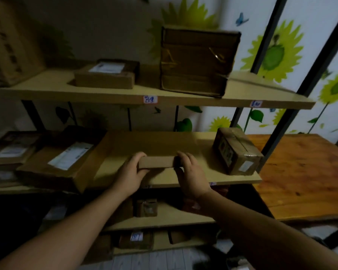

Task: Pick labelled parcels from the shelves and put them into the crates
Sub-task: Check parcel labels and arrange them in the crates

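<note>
Gripping small cardboard parcel (156,162) by both ends over middle shelf (183,178), left hand (132,171) and right hand (190,172) facing each other, fingers (183,155) curling over its top edge and pinching it between them. Lying right of the fingers: taped box (237,151). Lying left of the fingers: flat labelled parcel (62,160).

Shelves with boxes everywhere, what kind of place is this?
Probably a small parcel storeroom: cardboard parcels with printed labels sit on shelves marked with handwritten tags.
</note>
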`<action>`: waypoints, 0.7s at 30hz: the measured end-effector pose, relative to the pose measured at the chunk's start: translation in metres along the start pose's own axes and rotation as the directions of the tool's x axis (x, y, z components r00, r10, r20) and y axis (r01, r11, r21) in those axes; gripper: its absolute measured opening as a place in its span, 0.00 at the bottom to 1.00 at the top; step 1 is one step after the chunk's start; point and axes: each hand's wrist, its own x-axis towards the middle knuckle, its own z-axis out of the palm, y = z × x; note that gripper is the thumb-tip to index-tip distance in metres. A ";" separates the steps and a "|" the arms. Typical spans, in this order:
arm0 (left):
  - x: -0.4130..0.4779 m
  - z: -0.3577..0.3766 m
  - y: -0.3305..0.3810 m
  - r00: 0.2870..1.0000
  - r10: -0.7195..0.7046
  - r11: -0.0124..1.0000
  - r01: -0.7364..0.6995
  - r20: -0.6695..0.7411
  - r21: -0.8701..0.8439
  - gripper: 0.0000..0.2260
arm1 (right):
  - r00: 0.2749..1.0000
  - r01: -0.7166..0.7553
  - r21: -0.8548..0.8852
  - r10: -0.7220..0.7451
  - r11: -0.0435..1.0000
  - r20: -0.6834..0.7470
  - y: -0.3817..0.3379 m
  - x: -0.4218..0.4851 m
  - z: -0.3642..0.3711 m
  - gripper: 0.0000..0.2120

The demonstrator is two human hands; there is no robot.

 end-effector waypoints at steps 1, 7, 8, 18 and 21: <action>0.002 -0.006 0.008 1.000 -0.010 0.999 0.010 0.014 -0.040 0.16 | 0.999 -0.007 0.033 0.009 0.999 -0.044 -0.003 0.003 -0.007 0.28; 0.014 -0.025 0.044 0.998 -0.028 0.970 0.040 0.056 -0.240 0.15 | 0.987 -0.149 0.434 0.159 0.889 0.013 -0.013 0.016 -0.044 0.36; 0.015 -0.024 0.048 0.999 -0.040 0.953 0.046 0.026 -0.299 0.18 | 0.984 -0.169 0.484 0.175 0.859 0.033 -0.014 0.017 -0.048 0.35; 0.010 -0.004 0.047 0.955 -0.297 0.907 0.284 0.007 -0.312 0.31 | 0.962 -0.189 0.644 0.272 0.741 -0.031 -0.012 0.025 -0.068 0.30; 0.009 -0.006 0.052 0.960 -0.279 0.901 0.264 0.005 -0.345 0.29 | 0.967 -0.235 0.654 0.239 0.719 0.085 -0.007 0.019 -0.060 0.34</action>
